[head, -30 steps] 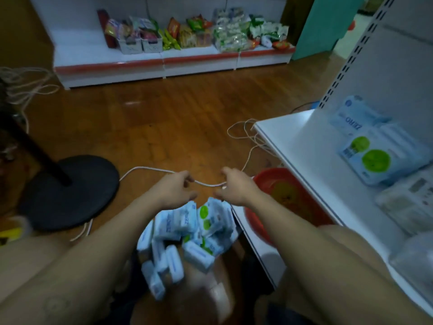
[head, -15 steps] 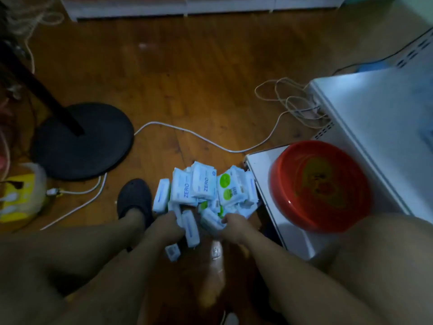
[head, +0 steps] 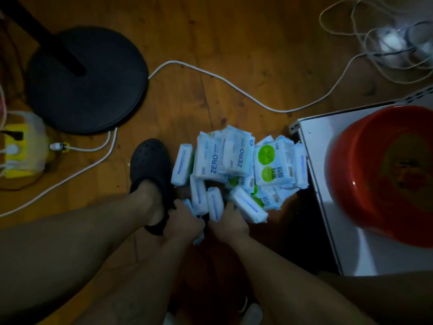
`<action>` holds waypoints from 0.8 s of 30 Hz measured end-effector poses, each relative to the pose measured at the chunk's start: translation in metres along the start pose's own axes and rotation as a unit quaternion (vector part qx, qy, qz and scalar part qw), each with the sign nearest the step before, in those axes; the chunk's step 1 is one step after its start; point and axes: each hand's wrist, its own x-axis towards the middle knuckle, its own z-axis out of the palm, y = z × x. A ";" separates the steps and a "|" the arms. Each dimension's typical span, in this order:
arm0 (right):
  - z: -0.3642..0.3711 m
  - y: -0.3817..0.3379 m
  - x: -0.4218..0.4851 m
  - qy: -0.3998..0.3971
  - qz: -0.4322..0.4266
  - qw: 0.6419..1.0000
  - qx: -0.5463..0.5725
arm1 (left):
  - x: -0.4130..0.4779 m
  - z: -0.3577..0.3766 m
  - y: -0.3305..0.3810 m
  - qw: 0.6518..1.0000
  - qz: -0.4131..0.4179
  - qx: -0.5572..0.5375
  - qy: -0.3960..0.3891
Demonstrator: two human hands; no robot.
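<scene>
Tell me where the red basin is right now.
Head view, right edge: the red basin sits on the white shelf base, just right of the pile of white packs on the wooden floor.

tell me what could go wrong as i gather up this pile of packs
The pile of packs is loosely heaped; top ones may slide off if the left hand and right hand lift from its near edge. The white cable on the floor beyond it could snag the black shoe on standing up.
</scene>
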 end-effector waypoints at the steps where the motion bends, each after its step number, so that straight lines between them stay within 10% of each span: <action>1: 0.004 0.001 0.005 0.000 -0.001 1.000 -0.003 | -0.001 0.004 -0.002 1.000 -0.008 -0.010 -0.011; 13: -0.053 0.018 -0.030 -0.071 0.027 0.995 0.067 | -0.025 -0.026 0.016 0.997 -0.020 -0.072 -0.006; 24: -0.187 0.019 -0.172 0.065 -0.109 0.977 0.169 | -0.179 -0.114 0.062 0.965 0.204 -0.153 0.054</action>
